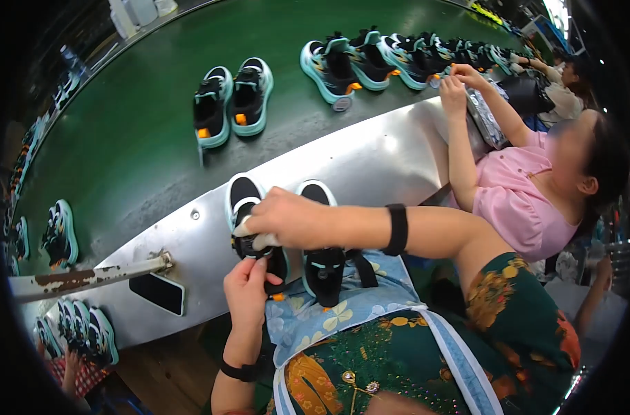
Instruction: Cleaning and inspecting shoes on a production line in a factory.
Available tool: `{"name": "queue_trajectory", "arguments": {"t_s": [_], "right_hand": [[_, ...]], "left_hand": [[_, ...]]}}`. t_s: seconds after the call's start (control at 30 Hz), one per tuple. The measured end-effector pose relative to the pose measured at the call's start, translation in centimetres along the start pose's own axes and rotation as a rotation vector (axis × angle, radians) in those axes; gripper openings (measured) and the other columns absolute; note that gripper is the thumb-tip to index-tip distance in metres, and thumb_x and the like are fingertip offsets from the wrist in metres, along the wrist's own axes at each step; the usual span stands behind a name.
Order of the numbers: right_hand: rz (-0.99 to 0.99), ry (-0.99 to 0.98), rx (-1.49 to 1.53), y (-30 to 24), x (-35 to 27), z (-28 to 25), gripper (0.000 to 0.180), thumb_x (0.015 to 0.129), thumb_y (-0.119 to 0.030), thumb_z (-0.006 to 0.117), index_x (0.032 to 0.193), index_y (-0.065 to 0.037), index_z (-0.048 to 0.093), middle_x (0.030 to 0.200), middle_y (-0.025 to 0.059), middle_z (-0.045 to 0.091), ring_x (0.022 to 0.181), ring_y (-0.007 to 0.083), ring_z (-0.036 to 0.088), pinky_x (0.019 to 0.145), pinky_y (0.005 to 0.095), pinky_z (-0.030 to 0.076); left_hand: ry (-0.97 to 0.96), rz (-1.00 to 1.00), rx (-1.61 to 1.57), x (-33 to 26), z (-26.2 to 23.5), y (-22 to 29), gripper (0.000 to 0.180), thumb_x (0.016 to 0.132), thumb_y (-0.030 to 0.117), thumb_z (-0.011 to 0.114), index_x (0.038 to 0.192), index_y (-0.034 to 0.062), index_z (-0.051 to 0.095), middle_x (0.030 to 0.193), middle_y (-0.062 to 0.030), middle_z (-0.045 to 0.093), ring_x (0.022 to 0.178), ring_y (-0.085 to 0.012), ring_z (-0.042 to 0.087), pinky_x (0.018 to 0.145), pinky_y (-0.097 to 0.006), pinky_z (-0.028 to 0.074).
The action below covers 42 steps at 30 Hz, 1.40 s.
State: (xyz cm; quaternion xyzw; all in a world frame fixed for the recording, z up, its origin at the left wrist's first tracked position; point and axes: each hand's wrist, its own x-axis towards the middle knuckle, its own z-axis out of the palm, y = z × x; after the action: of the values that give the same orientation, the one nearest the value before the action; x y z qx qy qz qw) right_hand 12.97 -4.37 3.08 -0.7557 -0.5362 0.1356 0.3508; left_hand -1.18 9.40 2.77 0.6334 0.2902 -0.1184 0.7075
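A black and white sneaker with a mint-green sole rests on the metal ledge in front of me, its toe pointing away. My right hand, with white covers on its fingertips, reaches across and grips this shoe at the lacing. From the near side my left hand pinches the same shoe close to its collar, with an orange heel tab below the fingers. What exactly the fingertips hold is hidden. Its mate, a second sneaker, lies just to the right, partly over my blue apron, with neither hand gripping it.
On the green belt beyond stands a pair of sneakers; a row of more shoes runs right. A phone lies on the ledge beneath a rusty white bar. A co-worker in pink sits at my right.
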Motion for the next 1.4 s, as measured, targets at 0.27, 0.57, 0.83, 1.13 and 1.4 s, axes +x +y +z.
{"name": "queue_trajectory", "arguments": {"t_s": [0.27,0.57,0.83,1.13,1.4], "right_hand": [[0.043,-0.187,-0.025,-0.3,1.6,-2.9,0.031,0.075,-0.022,0.070,0.101,-0.008,0.066,0.077,0.0106,0.061,0.080,0.0326,0.062,0.075,0.0436,0.047],[0.069,-0.026,-0.026,-0.3,0.5,-1.7,0.025,0.077,-0.026,0.071,0.086,-0.006,0.059,0.071,0.0080,0.060,0.072,0.0291,0.059,0.076,0.0376,0.043],[0.202,-0.045,0.098,-1.1,0.3,-2.5,0.028,0.074,-0.022,0.074,0.093,-0.007,0.060,0.068,0.0067,0.056,0.072,0.0279,0.057,0.074,0.0358,0.043],[0.164,-0.020,0.028,-1.1,0.7,-2.7,0.031,0.073,-0.024,0.075,0.095,-0.007,0.060,0.071,0.0091,0.056,0.073,0.0313,0.058,0.072,0.0396,0.044],[0.149,0.026,-0.257,-0.9,0.7,-1.6,0.019,0.075,-0.022,0.070,0.086,-0.007,0.063,0.074,0.0092,0.061,0.077,0.0314,0.061,0.065,0.0421,0.046]], "left_hand": [[0.058,0.192,0.364,0.6,0.6,0.9,0.020,0.093,0.012,0.055,0.087,-0.0040,0.065,0.058,-0.0076,0.061,0.055,-0.0117,0.062,0.052,-0.029,0.045],[0.008,0.163,0.213,0.6,0.5,-0.1,0.017,0.091,0.012,0.056,0.089,-0.0012,0.067,0.057,-0.0051,0.061,0.053,-0.0109,0.061,0.054,-0.026,0.043],[0.023,0.115,0.189,0.7,0.5,0.1,0.017,0.092,0.012,0.056,0.090,-0.0007,0.068,0.057,-0.0041,0.061,0.054,-0.0086,0.060,0.053,-0.025,0.042],[0.036,0.061,0.191,0.7,0.5,0.4,0.019,0.093,0.013,0.056,0.090,-0.0005,0.068,0.058,-0.0049,0.063,0.054,-0.0069,0.057,0.053,-0.025,0.041],[0.000,0.016,0.167,0.8,0.3,0.3,0.019,0.094,0.013,0.056,0.089,-0.0007,0.068,0.058,-0.0048,0.063,0.055,-0.0053,0.054,0.052,-0.024,0.039]]}}
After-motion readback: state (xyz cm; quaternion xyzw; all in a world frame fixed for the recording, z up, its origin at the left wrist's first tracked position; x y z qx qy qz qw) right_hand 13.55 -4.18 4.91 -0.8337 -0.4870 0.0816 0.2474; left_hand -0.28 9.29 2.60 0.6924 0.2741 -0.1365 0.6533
